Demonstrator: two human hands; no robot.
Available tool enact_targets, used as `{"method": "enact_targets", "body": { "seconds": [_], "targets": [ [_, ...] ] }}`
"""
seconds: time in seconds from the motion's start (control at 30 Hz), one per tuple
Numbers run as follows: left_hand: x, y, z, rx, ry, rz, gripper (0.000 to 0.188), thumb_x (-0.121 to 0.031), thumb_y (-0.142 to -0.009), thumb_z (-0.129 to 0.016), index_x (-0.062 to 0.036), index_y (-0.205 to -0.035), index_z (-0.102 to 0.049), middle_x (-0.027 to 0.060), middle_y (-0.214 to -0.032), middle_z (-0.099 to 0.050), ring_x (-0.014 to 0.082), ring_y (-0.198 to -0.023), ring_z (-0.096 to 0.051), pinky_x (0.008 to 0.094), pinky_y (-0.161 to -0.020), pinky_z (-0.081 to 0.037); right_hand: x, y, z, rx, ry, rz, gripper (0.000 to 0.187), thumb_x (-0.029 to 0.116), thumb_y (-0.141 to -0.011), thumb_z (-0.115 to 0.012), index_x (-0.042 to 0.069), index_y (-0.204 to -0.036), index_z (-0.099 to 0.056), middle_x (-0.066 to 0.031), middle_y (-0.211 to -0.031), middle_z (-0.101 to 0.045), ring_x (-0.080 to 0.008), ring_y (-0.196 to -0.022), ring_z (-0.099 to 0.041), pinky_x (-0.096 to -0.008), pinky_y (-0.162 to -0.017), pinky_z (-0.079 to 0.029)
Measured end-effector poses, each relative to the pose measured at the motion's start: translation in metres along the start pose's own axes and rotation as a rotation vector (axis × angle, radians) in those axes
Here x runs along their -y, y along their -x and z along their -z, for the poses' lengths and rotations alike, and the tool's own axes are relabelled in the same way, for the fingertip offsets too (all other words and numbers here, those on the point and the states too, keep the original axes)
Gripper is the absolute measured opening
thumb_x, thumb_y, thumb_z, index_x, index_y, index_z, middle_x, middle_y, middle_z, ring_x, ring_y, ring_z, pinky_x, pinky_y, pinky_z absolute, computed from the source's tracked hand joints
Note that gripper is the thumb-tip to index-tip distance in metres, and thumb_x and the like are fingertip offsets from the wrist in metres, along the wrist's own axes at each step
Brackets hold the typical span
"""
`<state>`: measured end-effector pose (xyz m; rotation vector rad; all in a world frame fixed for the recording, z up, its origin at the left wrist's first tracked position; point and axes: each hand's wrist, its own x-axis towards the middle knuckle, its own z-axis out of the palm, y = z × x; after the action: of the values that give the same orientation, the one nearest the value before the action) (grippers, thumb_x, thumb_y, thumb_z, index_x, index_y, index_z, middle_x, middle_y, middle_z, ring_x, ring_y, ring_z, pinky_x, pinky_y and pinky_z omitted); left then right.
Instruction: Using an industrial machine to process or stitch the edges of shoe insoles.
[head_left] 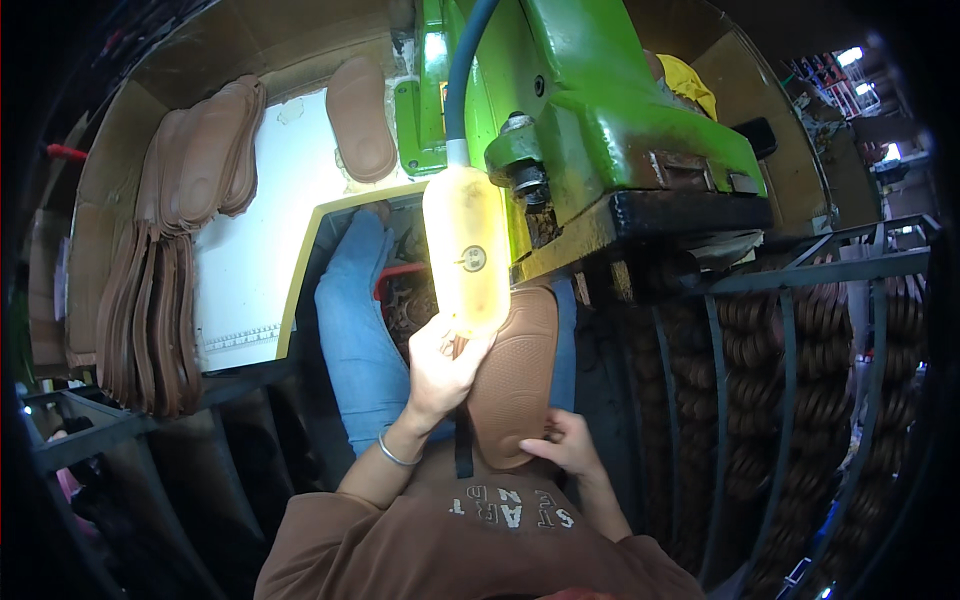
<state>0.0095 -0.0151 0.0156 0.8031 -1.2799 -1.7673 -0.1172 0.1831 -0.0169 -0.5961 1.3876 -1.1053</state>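
Observation:
My left hand (443, 372) is closed on the lower end of a brightly lit yellow insole-shaped piece (468, 220), which bears a small round dark mark. Beside and partly under it is a brown textured insole (515, 390), lying over my lap. My right hand (562, 444) has its fingers at the rounded lower end of this brown insole, gripping its edge. Whether my left fingers also touch the brown insole is hard to make out. Just above the yellow piece, a blue hose (468, 70) with a pale end comes down.
A green machine (640, 120) stands ahead and to the right. On the white board (235, 270) at left are stacked brown insoles (205, 150), an upright row of insoles (150, 320) and a single insole (361, 118). A metal rack (785, 370) with brown pieces stands at right.

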Motion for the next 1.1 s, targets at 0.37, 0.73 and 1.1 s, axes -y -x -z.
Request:
{"method": "enact_targets", "body": {
  "seconds": [0.37, 0.73, 1.1],
  "targets": [
    [0.002, -0.006, -0.012, -0.002, 0.177, 0.103, 0.017, 0.0, -0.08, -0.066, 0.0035, -0.097, -0.061, 0.0003, -0.08, -0.063, 0.0033, -0.069, -0.056, 0.0179, -0.062, -0.045, 0.098, -0.016, 0.073, -0.634, -0.256, 0.386, 0.03, 0.007, -0.073, -0.069, -0.003, -0.098, -0.055, -0.008, -0.088, -0.061, -0.0124, -0.078, -0.059, -0.0234, -0.071, -0.048],
    [-0.035, -0.035, 0.06, 0.114, -0.118, -0.073, 0.029, -0.003, -0.073, -0.071, 0.0045, -0.099, -0.062, 0.0095, -0.091, -0.066, 0.0135, -0.083, -0.062, 0.0255, -0.077, -0.048, 0.144, -0.105, 0.077, -0.204, -0.13, 0.451, 0.031, -0.003, -0.071, -0.067, -0.001, -0.101, -0.06, -0.0053, -0.096, -0.062, -0.0137, -0.087, -0.059, -0.0269, -0.076, -0.047],
    [-0.019, 0.011, 0.152, -0.025, 0.036, 0.102, 0.027, -0.004, -0.076, -0.07, -0.0058, -0.079, -0.044, 0.0044, -0.077, -0.059, 0.0075, -0.072, -0.054, 0.0212, -0.068, -0.044, 0.111, -0.128, -0.003, -0.144, 0.236, 0.437, 0.042, -0.005, -0.07, -0.073, -0.002, -0.11, -0.058, -0.0084, -0.105, -0.062, -0.0157, -0.092, -0.061, -0.0289, -0.081, -0.051]
  ]
}}
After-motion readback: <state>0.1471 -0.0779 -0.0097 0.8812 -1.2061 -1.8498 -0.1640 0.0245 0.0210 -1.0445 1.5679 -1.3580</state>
